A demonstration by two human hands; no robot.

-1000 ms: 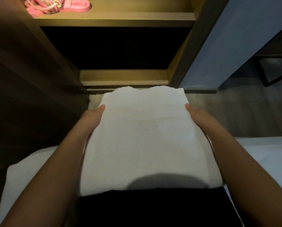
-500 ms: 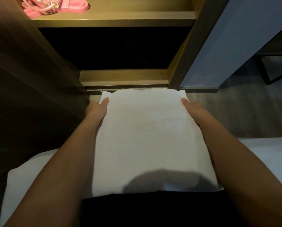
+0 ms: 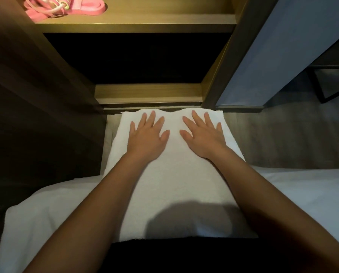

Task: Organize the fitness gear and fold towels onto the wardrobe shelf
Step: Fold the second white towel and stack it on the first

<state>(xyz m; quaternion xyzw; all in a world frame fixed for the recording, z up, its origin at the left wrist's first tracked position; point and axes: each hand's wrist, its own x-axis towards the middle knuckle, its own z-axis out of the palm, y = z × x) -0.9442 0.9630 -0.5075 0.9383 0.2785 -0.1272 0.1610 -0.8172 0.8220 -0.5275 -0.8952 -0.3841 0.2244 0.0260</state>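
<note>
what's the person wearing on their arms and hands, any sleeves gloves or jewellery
Nothing shows on them. The left forearm and right forearm are bare to the frame edge, with no sleeve in view. The left hand and right hand carry no glove, watch or band, and the fingers show no rings.

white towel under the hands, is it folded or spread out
Folded: the white towel lies as a compact, thick-edged rectangle, with the left hand and right hand pressing flat on top.
</note>
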